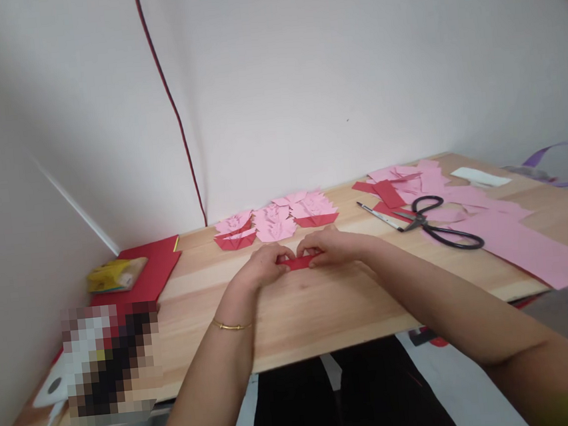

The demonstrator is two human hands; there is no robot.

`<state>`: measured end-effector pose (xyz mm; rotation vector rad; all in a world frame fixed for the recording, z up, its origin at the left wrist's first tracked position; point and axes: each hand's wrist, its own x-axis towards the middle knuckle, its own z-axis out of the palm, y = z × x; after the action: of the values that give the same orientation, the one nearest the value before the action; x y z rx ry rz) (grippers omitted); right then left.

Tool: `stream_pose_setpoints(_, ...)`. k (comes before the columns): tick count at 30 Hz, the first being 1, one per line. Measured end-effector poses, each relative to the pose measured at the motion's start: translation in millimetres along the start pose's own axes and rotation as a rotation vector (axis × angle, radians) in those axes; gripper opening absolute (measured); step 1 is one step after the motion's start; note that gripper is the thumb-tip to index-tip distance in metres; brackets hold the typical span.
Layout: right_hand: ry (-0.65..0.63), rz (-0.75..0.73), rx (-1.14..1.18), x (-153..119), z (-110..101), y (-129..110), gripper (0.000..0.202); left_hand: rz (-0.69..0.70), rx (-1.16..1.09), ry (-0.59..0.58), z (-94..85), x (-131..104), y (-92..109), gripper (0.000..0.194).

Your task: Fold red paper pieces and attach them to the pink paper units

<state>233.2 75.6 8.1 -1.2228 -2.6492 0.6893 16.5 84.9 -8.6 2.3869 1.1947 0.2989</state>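
A narrow strip of red paper (299, 263) lies low over the wooden table, pinched at both ends. Its left end is between the thumb and fingers of my left hand (267, 264). At the other end my right hand (328, 246) is closed on it in the same way. The fingers cover both ends of the strip, so only its middle shows. Just beyond my hands sit several folded pink and red paper pieces (275, 222) near the wall.
Black-handled scissors (419, 221) and a pen (379, 216) lie to the right, among pink paper sheets (528, 243) and red scraps (389, 194). At left, a yellow packet (114, 275) rests on red paper (161, 268). A dark red cable (166, 90) hangs along the wall.
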Motion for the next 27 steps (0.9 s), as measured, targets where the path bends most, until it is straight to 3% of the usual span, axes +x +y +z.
stream_pose_setpoints(9, -0.059, 0.029, 0.054, -8, -10, 11, 0.034, 0.03, -0.04, -0.045, -5.5, -1, 2, 0.036)
stream_pose_setpoints(13, 0.072, 0.041, 0.161, -4, -1, 16, 0.024, 0.021, -0.028, -0.042, -6.6, -1, 3, 0.037)
stream_pose_setpoints(16, 0.194, -0.093, 0.143, 3, 9, 8, 0.017, 0.014, -0.047, -0.036, -7.1, -2, 5, 0.036)
stream_pose_setpoints(20, 0.143, -0.311, 0.051, 8, 18, -5, 0.02, 0.023, -0.121, -0.052, -8.4, -3, 9, 0.028)
stream_pose_setpoints(27, 0.072, -0.326, -0.173, 2, 11, -11, 0.024, 0.069, -0.07, -0.058, -8.5, -3, 6, 0.033)
